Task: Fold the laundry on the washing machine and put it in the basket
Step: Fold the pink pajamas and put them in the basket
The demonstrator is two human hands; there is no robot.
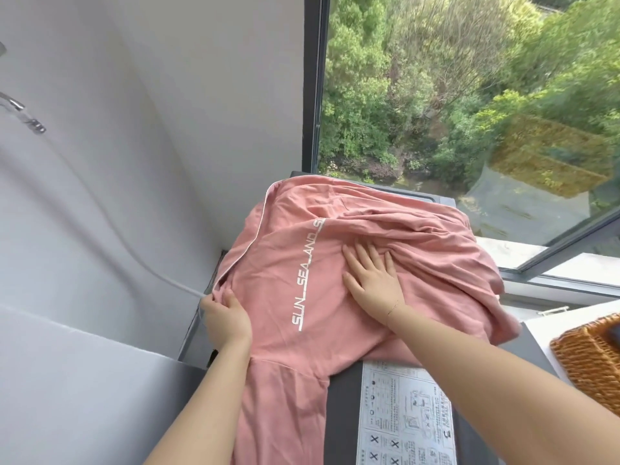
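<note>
Spreading over the washing machine, the pink garment lies under both sets of fingers, one part hanging off the near edge. Right hand presses flat, fingers straight, just short of the bunched folds. Left hand pinches the piped edge. Best practice, I judge: anchor right, pull left taut, smooth before folding. Wicker basket sits well right of the fingers.

- My left hand has its fingertips tucked under the pink garment.
- The wicker basket is cut off at the right edge.
- The washing machine top is mostly covered.
- The instruction sticker print is too small to read.
</note>
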